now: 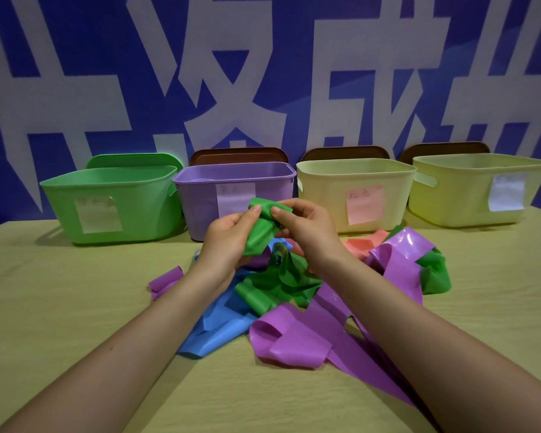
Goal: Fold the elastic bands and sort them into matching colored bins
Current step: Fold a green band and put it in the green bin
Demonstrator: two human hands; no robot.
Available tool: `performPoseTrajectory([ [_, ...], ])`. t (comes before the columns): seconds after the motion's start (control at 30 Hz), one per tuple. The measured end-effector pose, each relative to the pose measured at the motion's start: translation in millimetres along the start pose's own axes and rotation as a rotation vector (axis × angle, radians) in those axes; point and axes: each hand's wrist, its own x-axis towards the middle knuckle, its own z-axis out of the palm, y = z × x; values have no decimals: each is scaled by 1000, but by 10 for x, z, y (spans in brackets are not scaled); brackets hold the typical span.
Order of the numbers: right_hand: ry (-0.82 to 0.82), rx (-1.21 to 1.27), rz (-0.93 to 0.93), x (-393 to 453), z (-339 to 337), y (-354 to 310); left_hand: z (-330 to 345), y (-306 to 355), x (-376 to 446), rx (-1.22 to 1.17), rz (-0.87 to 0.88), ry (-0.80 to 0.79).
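A green elastic band [260,228] is held up above the bench [60,307], in front of the purple bin [200,207], and is pinched between both hands. It is gripped by the left hand [228,237] with the thumb curled over its upper edge, and the fingers [281,210] of the right hand [306,229] are closed on its folded top. Below the hands a loose pile is spread on the bench: a blue band [222,323], more green bands [275,285], long purple bands [297,339] and a pink band [361,246] (partly hidden under the purple). Four bins are lined up at the back: a green bin [113,204] at the left, the purple bin beside it, then a cream bin [353,192] and a pale yellow bin [478,189]. A paper label [99,214] is stuck on each bin's front; its writing cannot be read.
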Motion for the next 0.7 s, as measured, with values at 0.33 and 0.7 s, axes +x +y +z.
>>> performPoseTrajectory([
  [0.33,-69,-688,-733,28,-65,145,-13,6,6,-188,-173,1],
  [0.7,-95,-248,-251,-9,-44,52,-74,39,40,-284,-47,-98],
])
